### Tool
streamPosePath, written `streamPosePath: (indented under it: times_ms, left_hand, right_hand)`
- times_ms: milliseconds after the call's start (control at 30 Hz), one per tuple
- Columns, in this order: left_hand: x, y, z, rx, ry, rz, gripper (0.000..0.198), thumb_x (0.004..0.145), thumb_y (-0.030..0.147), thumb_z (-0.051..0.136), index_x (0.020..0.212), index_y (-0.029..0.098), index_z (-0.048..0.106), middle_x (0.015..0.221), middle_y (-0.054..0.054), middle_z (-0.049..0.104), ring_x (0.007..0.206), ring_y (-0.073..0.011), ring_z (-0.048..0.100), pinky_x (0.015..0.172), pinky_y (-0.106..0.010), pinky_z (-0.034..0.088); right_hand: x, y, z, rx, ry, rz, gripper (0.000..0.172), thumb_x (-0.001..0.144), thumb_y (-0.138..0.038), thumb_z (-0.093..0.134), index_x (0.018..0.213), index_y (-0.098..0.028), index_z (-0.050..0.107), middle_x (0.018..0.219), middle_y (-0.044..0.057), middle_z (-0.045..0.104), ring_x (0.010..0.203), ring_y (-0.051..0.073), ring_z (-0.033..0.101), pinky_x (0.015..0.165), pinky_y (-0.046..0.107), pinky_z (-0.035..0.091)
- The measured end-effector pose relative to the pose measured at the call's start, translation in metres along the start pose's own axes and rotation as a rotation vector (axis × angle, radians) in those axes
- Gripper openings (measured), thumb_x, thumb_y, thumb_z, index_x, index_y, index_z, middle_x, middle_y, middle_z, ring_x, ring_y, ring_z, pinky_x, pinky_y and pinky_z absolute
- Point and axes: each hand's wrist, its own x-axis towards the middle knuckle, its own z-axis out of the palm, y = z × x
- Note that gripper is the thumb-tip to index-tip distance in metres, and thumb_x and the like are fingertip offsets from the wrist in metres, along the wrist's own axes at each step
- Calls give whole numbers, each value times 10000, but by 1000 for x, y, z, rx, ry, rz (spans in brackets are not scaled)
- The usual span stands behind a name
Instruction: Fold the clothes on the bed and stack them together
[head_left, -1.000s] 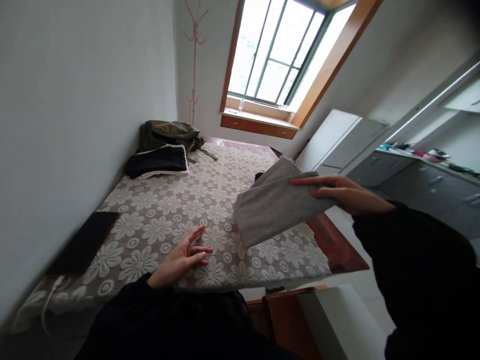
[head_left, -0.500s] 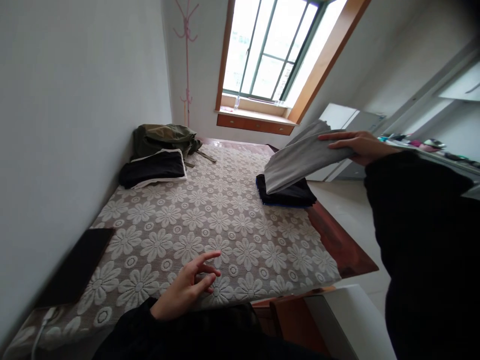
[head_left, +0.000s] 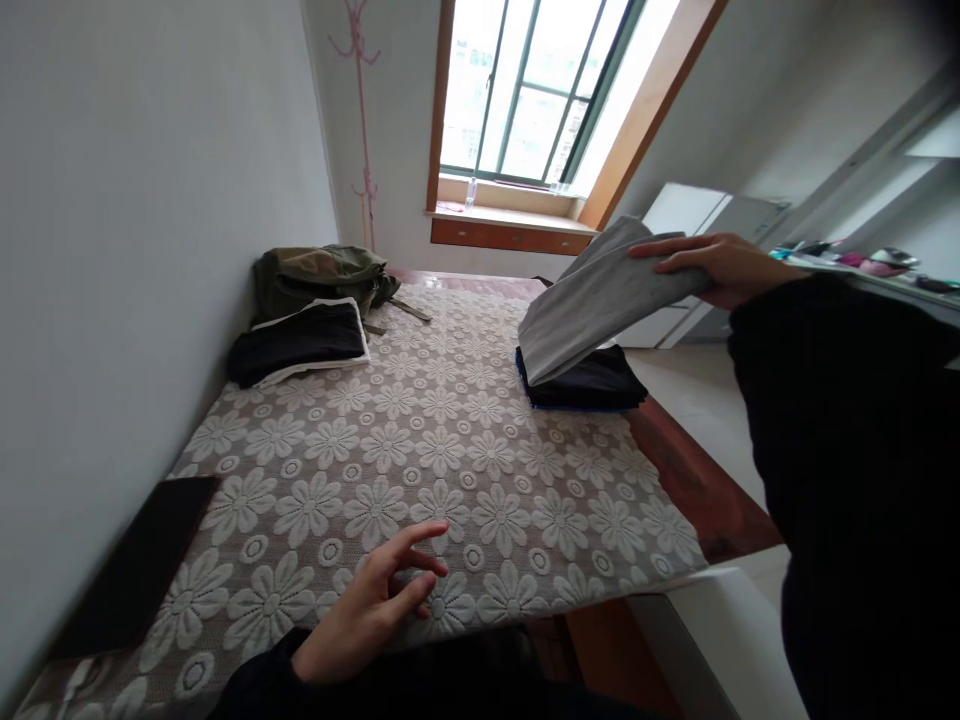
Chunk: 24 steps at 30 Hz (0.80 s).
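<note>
My right hand (head_left: 724, 268) grips a folded grey garment (head_left: 592, 305) by its right end; its kind cannot be made out. The cloth slants down to the left, over a stack of folded black clothes (head_left: 592, 380) with a blue edge beneath. Whether the grey cloth touches the stack is unclear. My left hand (head_left: 379, 590) is empty, fingers apart and loosely bent, above the near edge of the flowered cloth (head_left: 439, 450) that covers the table.
Against the left wall lie a folded black-and-white garment (head_left: 300, 343) and an olive backpack (head_left: 319, 275). A dark flat device (head_left: 139, 565) with a white cable (head_left: 77, 680) rests at the near left. Beyond stand a pink coat rack (head_left: 364, 120) and a window (head_left: 532, 90).
The view has shifted slightly. My right hand still holds the grey garment over the black stack, its near end turned a little. My left hand keeps the same pose.
</note>
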Motion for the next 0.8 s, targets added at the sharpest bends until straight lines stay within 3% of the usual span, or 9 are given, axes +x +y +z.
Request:
streamPosePath:
  times_ms: [133, 267, 467, 633, 800]
  left_hand:
    - [-1, -6, -1, 24, -8, -7, 531, 988, 479, 626, 1490, 318, 561, 1372, -120, 630, 1181, -276, 644, 810, -314, 624]
    - [0, -8, -2, 30, -15, -3, 531, 987, 501, 623, 1489, 337, 562, 1433, -111, 599, 1176, -271, 642, 818, -312, 624]
    - [-2, -10, -3, 22, 1, -51, 548, 990, 530, 611, 1506, 355, 547, 1379, -95, 643, 1128, -254, 657, 810, -290, 616]
    - [-1, -11, -4, 12, 2, -80, 565, 974, 555, 625, 1501, 361, 556, 1409, -92, 637, 1164, -269, 646, 777, -270, 616]
    - [-2, -8, -4, 1, 25, -96, 558, 960, 568, 639, 1476, 364, 585, 1519, -91, 569, 1169, -283, 646, 737, -269, 623]
  right_hand:
    - [14, 29, -11, 67, 33, 97, 320, 770, -29, 704, 999, -205, 843, 1167, 44, 771, 855, 146, 651, 633, 187, 525]
    - [26, 75, -24, 28, 35, 289, 320, 771, -43, 684, 1016, -187, 829, 998, 50, 782, 691, 127, 608, 562, 197, 500]
    - [21, 128, -36, -6, 52, 419, 284, 757, -82, 731, 999, -196, 825, 950, 40, 782, 611, 104, 597, 516, 181, 485]
    - [17, 139, -41, 15, 45, 435, 299, 743, -67, 730, 1002, -191, 815, 863, 41, 761, 601, 108, 612, 517, 164, 509]
    - [24, 129, -46, 88, 19, 384, 297, 783, -90, 707, 1039, -209, 800, 1066, 42, 764, 713, 112, 657, 600, 153, 568]
